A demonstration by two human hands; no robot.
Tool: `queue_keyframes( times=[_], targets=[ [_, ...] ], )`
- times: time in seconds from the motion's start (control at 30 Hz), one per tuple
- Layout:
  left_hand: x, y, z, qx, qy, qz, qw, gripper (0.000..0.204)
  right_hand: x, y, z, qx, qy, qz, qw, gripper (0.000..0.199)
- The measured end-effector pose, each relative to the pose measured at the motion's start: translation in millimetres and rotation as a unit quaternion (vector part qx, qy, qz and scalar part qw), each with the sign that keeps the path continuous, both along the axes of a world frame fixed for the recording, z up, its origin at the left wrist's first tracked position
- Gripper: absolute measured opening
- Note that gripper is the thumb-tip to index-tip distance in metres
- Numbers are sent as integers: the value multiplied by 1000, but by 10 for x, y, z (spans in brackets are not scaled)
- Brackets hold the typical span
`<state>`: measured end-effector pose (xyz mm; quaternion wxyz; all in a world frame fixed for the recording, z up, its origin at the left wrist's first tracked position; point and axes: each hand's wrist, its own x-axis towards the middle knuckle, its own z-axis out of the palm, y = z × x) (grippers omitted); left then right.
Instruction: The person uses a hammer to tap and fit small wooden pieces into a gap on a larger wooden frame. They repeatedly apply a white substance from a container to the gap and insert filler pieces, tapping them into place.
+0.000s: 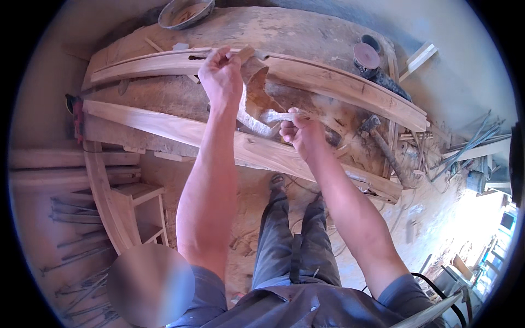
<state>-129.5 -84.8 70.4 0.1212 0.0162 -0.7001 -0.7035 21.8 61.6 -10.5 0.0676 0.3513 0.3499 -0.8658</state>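
Note:
My left hand (pixel 221 71) is closed, fingers pinched, above the far plank (pixel 306 74). What it grips is hidden; a short wooden piece (pixel 246 53) with a dark grey end sticks out beside its fingers. My right hand (pixel 299 131) is closed on the twisted end of a crumpled white bag (pixel 254 123), thin like plastic. Brown material (pixel 261 94) shows within the bag's white edges. The bag lies between my hands, over the gap between the far plank and the near plank (pixel 164 124).
A hammer (pixel 377 136) rests on the worktable (pixel 306 27) to the right. Beyond it lies what looks like an angle grinder with a pinkish disc (pixel 366 54). A metal bowl (pixel 186 13) stands at the back left. A wooden stool-like frame (pixel 145 213) and stacked beams are at left.

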Motion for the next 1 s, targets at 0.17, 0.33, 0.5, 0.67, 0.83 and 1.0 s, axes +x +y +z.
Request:
queue_keyframes(
  times=[0.17, 0.33, 0.5, 0.67, 0.83, 1.0],
  targets=[
    [-297, 156, 129, -12, -54, -47, 997, 37, 148, -145, -10, 83, 125, 44, 988, 27],
    [-365, 253, 97, -48, -16, -80, 996, 40, 153, -185, -14, 71, 76, -6, 995, 26],
    [-434, 378, -59, -30, 101, -93, 990, 44, 37, -106, -40, -23, 27, -139, 990, 28],
    [-505, 244, -186, -30, 121, -146, 981, 45, -25, -38, -11, 30, -20, -86, 996, 23],
    [-508, -67, -195, 14, -5, -146, 989, 50, 43, 55, 135, -68, -10, -21, 997, 22],
    [-494, -281, -136, -126, 37, -76, 988, 44, 655, 551, 328, -211, 116, -46, 969, 27]
  ],
)
